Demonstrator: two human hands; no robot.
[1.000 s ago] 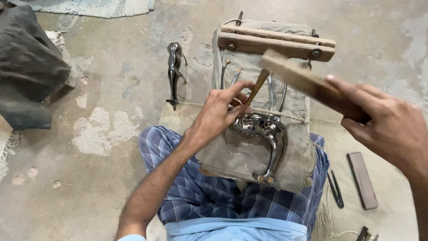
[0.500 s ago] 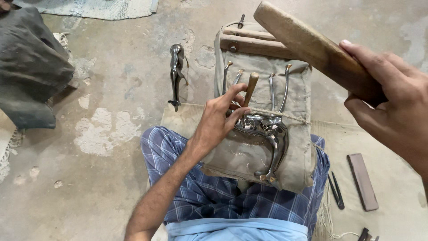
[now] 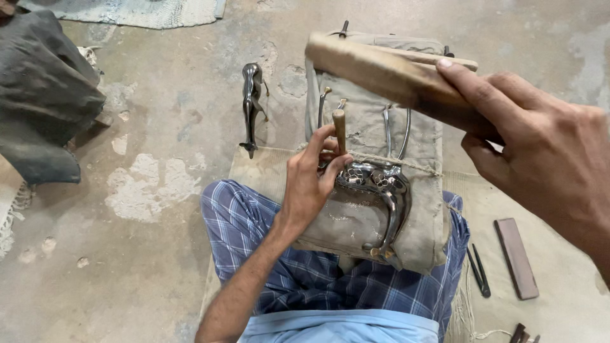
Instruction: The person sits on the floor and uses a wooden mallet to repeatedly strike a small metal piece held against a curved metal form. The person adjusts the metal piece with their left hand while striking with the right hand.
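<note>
Sitting over a cloth-covered block (image 3: 368, 127) on the lap, the person works on a shiny metal piece (image 3: 381, 190) that lies on the cloth at the centre of the view. The left hand (image 3: 311, 181) is pinched shut around a small punch (image 3: 340, 130) with a wooden top, held upright with its lower end at the metal piece's upper left corner. At two o'clock the right hand (image 3: 540, 152) is clamped around a wooden mallet (image 3: 387, 73), lifted above the block with its head pointing toward eleven o'clock. Blue checked trousers (image 3: 254, 235) fill the six o'clock area. On the concrete floor (image 3: 159, 267) at eleven o'clock lies a second metal piece (image 3: 251, 105), just beside the block. At four o'clock a flat dark stone (image 3: 516, 257) and a thin dark tool (image 3: 478, 272) rest on a mat (image 3: 559, 298). A dark bundle of cloth (image 3: 44, 95) sits at ten o'clock.
</note>
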